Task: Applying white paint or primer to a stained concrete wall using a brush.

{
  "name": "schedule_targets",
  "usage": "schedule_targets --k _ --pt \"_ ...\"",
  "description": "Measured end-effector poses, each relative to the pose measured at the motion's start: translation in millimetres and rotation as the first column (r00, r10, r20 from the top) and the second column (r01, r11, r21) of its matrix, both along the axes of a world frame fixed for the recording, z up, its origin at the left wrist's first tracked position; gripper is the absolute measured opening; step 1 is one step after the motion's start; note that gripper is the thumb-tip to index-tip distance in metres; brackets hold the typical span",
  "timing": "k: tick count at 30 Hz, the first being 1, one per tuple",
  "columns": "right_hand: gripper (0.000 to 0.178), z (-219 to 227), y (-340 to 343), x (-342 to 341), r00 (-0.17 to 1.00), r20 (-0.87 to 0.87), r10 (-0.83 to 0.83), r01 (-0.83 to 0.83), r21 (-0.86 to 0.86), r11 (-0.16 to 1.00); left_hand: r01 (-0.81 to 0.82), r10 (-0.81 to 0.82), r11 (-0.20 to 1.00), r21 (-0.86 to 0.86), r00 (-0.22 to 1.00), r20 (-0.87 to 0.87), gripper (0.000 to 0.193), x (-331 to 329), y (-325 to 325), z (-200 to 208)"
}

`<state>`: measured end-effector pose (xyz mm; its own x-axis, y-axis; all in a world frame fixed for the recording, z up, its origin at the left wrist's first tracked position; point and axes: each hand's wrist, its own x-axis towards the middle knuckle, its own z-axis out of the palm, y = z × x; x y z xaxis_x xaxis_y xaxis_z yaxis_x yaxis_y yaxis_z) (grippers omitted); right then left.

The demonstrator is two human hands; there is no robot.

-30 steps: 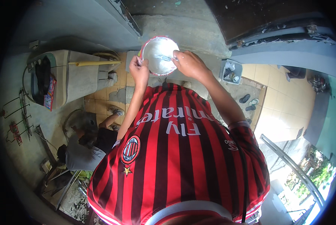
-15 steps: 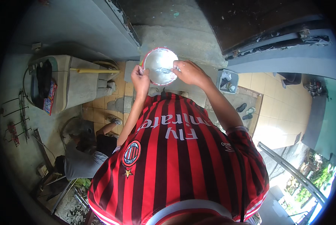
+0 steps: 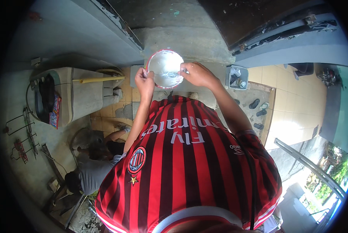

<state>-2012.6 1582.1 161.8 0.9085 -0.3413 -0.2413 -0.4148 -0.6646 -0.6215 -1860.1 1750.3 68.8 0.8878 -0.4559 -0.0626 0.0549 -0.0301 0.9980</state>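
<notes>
In front of my chest is a round white paint bucket (image 3: 165, 50) with a red rim, seen from above. Its pale inside has a greyish patch toward the near side. My left hand (image 3: 145, 83) is closed on the left side of the rim, thumb bent over the edge. On the right side, my right hand (image 3: 199, 74) is closed on the rim with its fingertips just over the edge. White specks show on the back of that hand. The outer wall of the bucket is mostly hidden.
At left stands a pale washing machine (image 3: 86, 93) with a yellow pipe (image 3: 100, 79) across it. Below it, another person in a grey shirt (image 3: 94, 174) crouches. At right are a grey bin (image 3: 236, 77), slippers (image 3: 254, 103) and a metal rail (image 3: 310, 167).
Both hands keep their hold on the bucket, which has hardly moved. The whole view has turned slightly, shifting the surroundings. The crouching person appears a little farther right and lower.
</notes>
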Motion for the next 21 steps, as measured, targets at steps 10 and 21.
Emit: schedule_targets --k 10,21 --pt "0.022 -13.8 15.2 -8.1 0.983 0.042 -0.176 0.181 -0.150 0.972 0.107 -0.107 0.991 -0.076 0.994 0.007 0.026 4.9 -15.5 -6.5" --pt "0.024 -14.4 21.3 -36.6 0.936 0.069 -0.344 0.348 -0.050 0.936 0.292 -0.291 0.955 -0.055 0.956 0.034 0.027 0.2 -38.0 -6.2"
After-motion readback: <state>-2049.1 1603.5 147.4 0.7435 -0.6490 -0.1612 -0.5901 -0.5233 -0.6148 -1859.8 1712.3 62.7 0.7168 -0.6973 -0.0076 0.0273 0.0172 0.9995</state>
